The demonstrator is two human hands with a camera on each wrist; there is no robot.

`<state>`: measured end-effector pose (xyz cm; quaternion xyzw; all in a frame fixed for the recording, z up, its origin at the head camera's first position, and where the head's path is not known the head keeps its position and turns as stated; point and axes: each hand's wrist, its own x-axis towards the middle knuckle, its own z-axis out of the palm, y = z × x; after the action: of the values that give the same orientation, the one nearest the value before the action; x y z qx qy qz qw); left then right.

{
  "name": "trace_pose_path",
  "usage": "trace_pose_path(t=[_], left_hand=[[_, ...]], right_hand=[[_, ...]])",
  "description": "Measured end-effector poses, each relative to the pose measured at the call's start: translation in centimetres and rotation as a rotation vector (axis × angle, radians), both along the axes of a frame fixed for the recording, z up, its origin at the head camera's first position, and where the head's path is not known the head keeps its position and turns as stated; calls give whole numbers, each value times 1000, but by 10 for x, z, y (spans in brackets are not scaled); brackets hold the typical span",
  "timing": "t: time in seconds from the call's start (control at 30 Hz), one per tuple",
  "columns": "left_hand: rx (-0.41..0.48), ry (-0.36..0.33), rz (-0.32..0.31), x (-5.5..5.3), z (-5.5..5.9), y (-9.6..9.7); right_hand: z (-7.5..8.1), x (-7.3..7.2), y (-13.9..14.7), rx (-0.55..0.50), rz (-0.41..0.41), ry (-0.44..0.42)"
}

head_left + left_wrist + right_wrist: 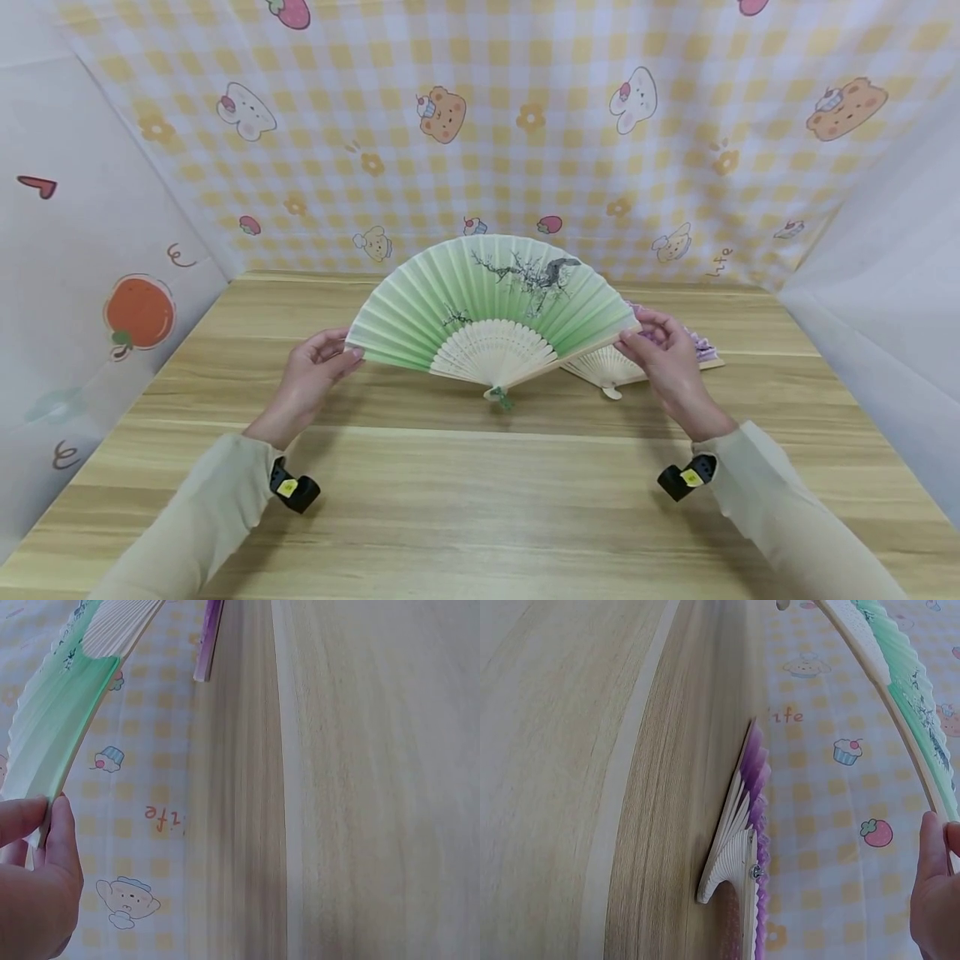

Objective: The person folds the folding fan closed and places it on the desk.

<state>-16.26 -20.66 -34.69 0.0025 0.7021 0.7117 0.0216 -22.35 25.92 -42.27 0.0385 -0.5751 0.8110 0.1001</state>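
Note:
A green and white folding fan (480,283) with a dark blossom-branch print is spread wide, raised above the table. My left hand (311,371) pinches its left end between thumb and fingers; the left wrist view shows the thumb and fingers (64,832) on the end rib. At the opposite end, my right hand (671,362) pinches the outer rib. From the pivot at the bottom middle hangs a small green tassel (501,398). Behind my right hand a purple folding fan (757,765) lies partly opened on the table, half covered by the green one in the head view.
The wooden table (480,508) stretches out under both arms. A yellow checked cloth (495,167) with cartoon prints hangs behind it, and pale cloth walls (97,233) stand at the sides. Each wrist carries a small black camera (296,487).

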Motion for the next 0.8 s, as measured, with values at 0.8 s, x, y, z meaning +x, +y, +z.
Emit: trace_pose_path(t=[0.8], left_hand=[[103,52,121,-1,-8,10]], right_hand=[[-2,2,-4,-53,-101,30]])
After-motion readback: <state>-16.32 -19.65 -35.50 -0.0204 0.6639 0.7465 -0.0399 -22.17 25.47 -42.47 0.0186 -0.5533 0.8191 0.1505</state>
